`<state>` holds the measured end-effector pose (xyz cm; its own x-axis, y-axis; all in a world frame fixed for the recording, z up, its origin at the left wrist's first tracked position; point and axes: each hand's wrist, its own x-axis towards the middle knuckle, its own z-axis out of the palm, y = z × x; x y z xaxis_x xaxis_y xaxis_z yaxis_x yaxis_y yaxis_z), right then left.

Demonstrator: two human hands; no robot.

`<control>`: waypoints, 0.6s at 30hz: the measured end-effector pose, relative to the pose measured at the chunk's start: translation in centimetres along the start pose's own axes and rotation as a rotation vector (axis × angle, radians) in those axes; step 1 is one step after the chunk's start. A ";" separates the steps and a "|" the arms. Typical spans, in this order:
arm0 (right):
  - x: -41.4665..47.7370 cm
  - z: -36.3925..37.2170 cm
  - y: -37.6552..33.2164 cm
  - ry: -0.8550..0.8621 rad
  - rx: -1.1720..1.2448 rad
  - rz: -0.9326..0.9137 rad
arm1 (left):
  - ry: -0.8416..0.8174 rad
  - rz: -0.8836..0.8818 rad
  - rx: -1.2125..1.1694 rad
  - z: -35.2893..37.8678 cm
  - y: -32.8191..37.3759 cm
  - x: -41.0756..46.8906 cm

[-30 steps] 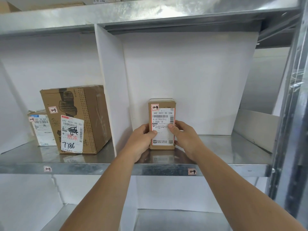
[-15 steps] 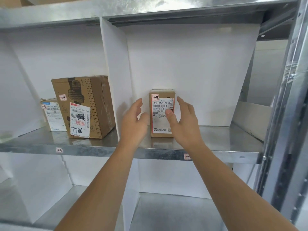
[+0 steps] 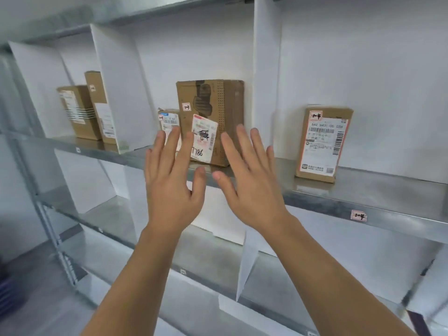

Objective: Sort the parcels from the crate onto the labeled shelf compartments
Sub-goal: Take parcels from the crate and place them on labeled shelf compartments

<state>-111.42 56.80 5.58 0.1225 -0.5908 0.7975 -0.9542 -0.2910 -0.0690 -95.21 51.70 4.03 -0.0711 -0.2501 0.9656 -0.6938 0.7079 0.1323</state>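
A small brown parcel [image 3: 323, 144] with a white shipping label stands upright on the metal shelf [image 3: 378, 197], in the compartment right of a white divider [image 3: 265, 76]. My left hand [image 3: 172, 180] and my right hand [image 3: 247, 178] hover in front of the shelf edge, both empty with fingers spread. They are well to the left of that parcel, in front of a larger brown box [image 3: 213, 122] marked 7786. A small white-labelled parcel [image 3: 168, 123] stands just left of the large box, partly behind my left fingers.
Two more brown boxes [image 3: 82, 110] stand in the compartment further left, behind another white divider [image 3: 121, 88]. A small pink tag [image 3: 358, 215] is stuck on the shelf's front edge. A lower shelf [image 3: 208, 258] with white dividers runs beneath. The view is blurred at the left.
Both hands let go of the small parcel and pulled back off the shelf. The view swung left, so the parcel now stands alone at the right and my open hands are before the large box.
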 end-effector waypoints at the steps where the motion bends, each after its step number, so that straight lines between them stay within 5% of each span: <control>1: 0.3 1.1 -1.2 -0.021 0.012 -0.015 | -0.013 -0.034 0.038 -1.0 -1.3 -0.8; 18: 6.6 24.9 -31.8 -0.327 0.375 -0.254 | -0.127 -0.477 0.532 -24.3 -30.3 -9.3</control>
<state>-73.45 43.43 -1.87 0.4711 -0.6528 0.5932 -0.7288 -0.6669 -0.1551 -56.11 48.65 -3.49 0.2662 -0.5494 0.7920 -0.9223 0.0936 0.3749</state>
